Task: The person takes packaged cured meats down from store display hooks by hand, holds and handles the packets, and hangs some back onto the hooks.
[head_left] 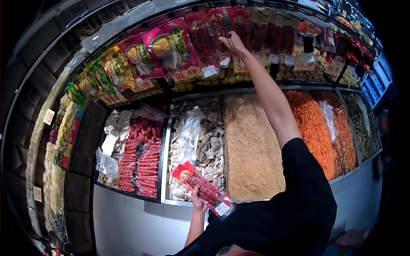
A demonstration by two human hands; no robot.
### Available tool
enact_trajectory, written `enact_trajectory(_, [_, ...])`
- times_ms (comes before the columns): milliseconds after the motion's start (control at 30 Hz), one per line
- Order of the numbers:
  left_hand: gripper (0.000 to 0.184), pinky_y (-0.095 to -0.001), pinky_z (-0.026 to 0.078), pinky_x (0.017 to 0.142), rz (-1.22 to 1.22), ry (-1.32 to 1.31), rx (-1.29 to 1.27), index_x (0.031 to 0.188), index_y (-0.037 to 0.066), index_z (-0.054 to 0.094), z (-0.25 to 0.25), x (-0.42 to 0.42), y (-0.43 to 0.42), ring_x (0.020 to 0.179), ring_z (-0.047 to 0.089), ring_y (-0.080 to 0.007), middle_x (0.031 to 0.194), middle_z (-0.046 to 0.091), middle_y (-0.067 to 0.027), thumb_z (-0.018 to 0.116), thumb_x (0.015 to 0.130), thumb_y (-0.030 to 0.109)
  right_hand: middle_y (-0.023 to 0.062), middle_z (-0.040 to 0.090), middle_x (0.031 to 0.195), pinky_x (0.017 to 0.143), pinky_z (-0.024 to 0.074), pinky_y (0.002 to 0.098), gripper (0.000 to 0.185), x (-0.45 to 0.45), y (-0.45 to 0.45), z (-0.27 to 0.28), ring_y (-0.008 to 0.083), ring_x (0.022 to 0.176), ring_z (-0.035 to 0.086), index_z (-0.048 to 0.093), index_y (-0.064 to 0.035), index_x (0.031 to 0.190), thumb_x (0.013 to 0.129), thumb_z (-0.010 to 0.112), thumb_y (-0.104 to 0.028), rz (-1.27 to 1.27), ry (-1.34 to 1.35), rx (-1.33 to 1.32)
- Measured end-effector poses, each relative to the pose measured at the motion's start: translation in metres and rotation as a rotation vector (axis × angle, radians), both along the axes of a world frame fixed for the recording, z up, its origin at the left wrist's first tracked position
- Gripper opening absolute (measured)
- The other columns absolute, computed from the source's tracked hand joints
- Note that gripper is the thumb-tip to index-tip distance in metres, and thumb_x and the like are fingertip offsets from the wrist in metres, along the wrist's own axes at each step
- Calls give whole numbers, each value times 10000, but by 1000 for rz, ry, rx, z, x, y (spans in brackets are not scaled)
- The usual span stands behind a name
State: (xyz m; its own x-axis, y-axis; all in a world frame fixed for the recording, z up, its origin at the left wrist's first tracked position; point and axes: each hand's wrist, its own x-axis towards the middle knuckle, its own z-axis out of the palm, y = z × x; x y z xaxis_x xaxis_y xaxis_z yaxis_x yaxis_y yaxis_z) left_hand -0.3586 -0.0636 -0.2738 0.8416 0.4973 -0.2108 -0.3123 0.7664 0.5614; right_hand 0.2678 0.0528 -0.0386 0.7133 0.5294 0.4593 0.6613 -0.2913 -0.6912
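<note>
My left hand (197, 200) is closed around the edge of a clear-and-red packet of dried sausages (208, 188), held in front of my body over the front edge of the bins. A white label sits near the packet's lower end. My right arm stretches up to the hanging rack, where my right hand (234, 44) pinches the side of another sausage packet (218, 26). That packet hangs among similar red-topped packets (197, 36). The tips of my right fingers are partly hidden.
Below the rack stand bins of red sausages (140, 170), dried pale pieces (215, 147), tan shreds (252, 149) and orange shreds (311, 123). Pink bags (170, 45) hang left of the sausage packets. Price cards (186, 73) line the wire rack. Shelves (55, 179) stand at left.
</note>
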Motion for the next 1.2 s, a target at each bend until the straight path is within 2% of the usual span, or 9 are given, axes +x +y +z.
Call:
enact_trajectory(100, [575,-454,514,895,72,61,4,1268,-22,482,-11,1,0,997,638,-325,1098,633,-216,475,947,455,84,645,1005,778,449,326,458,-81,-63,65,162,867,578,612,-25,1126,955,509,-437,260,435,217])
enact_trajectory(400, [592,-457,520,893,95,73,-8,1249,-35,490,8,8,-10,990,642,-319,1096,633,-187,528,920,456,54,662,1036,856,415,303,428,-152,-135,112,146,912,586,659,-36,1126,907,508,-371,297,398,160])
enact_trajectory(433, [592,-463,520,893,92,79,-4,1251,-32,489,10,9,-11,997,639,-323,1097,632,-188,530,919,456,39,641,854,705,488,271,260,-152,-136,106,116,742,609,614,3,1004,917,562,-236,357,350,228])
enact_trajectory(700, [562,-474,525,882,13,71,-16,1252,-10,489,-9,11,-4,998,638,-331,1115,622,-179,535,925,445,109,634,992,762,553,295,480,-273,-199,28,155,816,646,417,29,1315,918,578,-188,877,764,366])
enact_trajectory(833, [461,-437,534,860,76,102,10,1244,8,481,-18,23,-2,988,641,-303,1094,621,-143,523,955,365,91,634,1044,859,512,342,377,-335,-203,-54,150,959,608,557,-24,1200,880,643,-205,933,705,52])
enact_trajectory(900, [518,-416,520,887,168,237,185,1251,-10,490,-22,33,-3,1020,630,-289,1095,630,-156,469,969,424,31,637,949,701,505,231,390,-369,-205,-86,67,802,583,504,17,1253,901,620,-104,947,807,-157])
enact_trajectory(967, [470,-394,513,891,213,281,213,1248,5,498,-30,39,-3,1002,630,-260,1105,629,-142,433,994,395,37,642,895,689,490,244,347,-407,-209,-132,68,780,565,539,-1,1217,912,613,-149,908,858,-125])
enact_trajectory(1033, [384,-386,499,919,133,150,118,1327,56,396,-35,37,-4,1035,597,-228,1149,579,-106,428,1016,280,131,640,758,648,501,339,340,-433,-219,-138,192,681,624,593,1,1085,900,635,-282,770,629,-176])
enact_trajectory(1200, [549,-383,502,916,110,78,54,1364,46,374,-39,43,-12,1072,591,-236,1181,575,-117,452,990,441,175,638,778,640,500,375,360,-453,-233,-143,311,697,642,594,-7,1096,892,632,-301,566,557,-202])
